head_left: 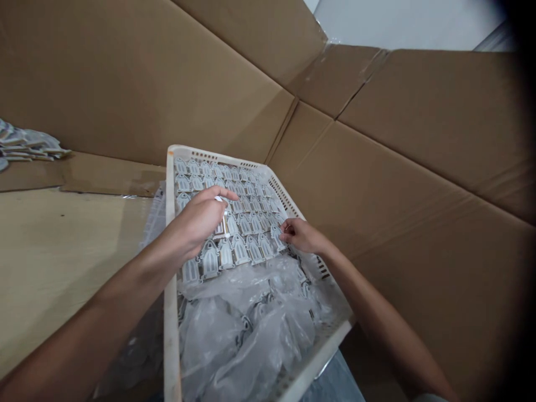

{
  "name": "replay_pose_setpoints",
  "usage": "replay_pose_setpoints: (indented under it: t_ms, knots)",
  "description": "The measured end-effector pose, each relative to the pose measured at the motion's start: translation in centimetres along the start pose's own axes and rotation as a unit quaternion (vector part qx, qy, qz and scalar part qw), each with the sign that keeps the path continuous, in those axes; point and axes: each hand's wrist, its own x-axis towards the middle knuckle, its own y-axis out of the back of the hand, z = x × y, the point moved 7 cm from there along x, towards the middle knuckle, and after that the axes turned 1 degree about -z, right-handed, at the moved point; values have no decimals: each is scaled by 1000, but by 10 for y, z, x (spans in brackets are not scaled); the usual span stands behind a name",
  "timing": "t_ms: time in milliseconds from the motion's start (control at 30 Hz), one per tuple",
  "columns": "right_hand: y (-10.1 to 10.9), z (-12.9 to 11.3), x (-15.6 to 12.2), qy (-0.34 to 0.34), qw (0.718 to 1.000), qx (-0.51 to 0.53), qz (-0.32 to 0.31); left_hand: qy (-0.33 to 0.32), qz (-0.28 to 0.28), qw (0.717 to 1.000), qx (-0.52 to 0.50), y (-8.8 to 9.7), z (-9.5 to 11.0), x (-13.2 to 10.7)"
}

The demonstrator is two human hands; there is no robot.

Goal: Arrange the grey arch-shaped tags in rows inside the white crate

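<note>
Pinching right hand [304,234]: closed on a piece [276,238] near the right edge of the crate [170,329]
Left hand [203,219]: half curled above other pieces [245,223], its hold unclear

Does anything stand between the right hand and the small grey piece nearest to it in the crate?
Nothing visible: the right hand seems to touch that grey piece at its edge. The crumpled plastic lies nearer the person.

Brown cardboard walls [427,151], pale yellowish surface [62,268], whitish backdrop [397,22]
</note>
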Motion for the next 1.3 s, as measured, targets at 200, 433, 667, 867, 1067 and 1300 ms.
replay_pose_setpoints:
  t_ms: [200, 433, 667, 867, 1067, 1300]
  knots:
    - [-18, 12, 4, -6, 999, -37, -20, 13, 18, 998, 52, -1, -5, 0]
    - [-10, 5, 0, 23, 998, -56, 9, -24, -21, 997, 70, -9, 0, -1]
    - [10, -97, -43, 206, 956, 205, -32, -43, -75, 996, 13, -23, 2, -5]
    - [-3, -126, -49, 238, 902, 325, -156, -102, -175, 978, -42, -38, 16, -15]
    - [6, -124, -57, 251, 893, 335, -164, -159, -249, 952, -77, -51, 27, -29]
    - [53, -52, -46, 91, 992, 20, 82, -205, -97, 972, 55, -26, 33, -21]
